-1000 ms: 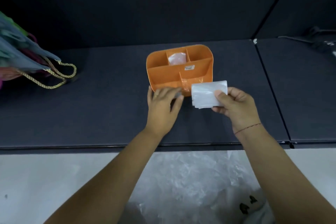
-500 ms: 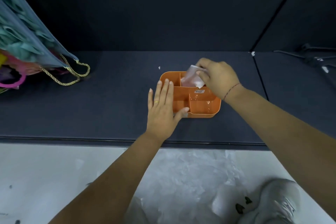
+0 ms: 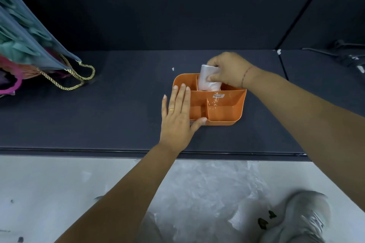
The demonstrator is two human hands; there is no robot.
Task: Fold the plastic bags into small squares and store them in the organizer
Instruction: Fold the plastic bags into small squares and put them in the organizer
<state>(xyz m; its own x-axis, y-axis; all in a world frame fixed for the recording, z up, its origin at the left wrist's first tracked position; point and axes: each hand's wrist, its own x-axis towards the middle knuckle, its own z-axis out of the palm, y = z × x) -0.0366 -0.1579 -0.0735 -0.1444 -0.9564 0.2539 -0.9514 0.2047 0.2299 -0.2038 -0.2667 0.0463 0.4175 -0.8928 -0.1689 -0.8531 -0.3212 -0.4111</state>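
Head view, nearest first: a grey shoe is standing on the pale floor at lower right, beside a spread of crumpled clear plastic lying just below the table edge. On the dark table, the left hand is lying flat with its fingers straight and close together, pressing on the left end of the orange organizer while the thumb is touching its near wall; a gold ring is showing on one finger. The two near compartments are lying open to view, and a small sticker is sitting on the middle divider. Beyond it, the right hand is reaching over the far row, thumb and curled fingers pinching the folded plastic bag, which is standing upright in the middle far compartment, its top poking above the rim. The hand is hiding the compartment to its right. Farther back a white scrap is lying on the table, gift bags with gold rope handles are leaning at far left, and dark cables are lying at far right.
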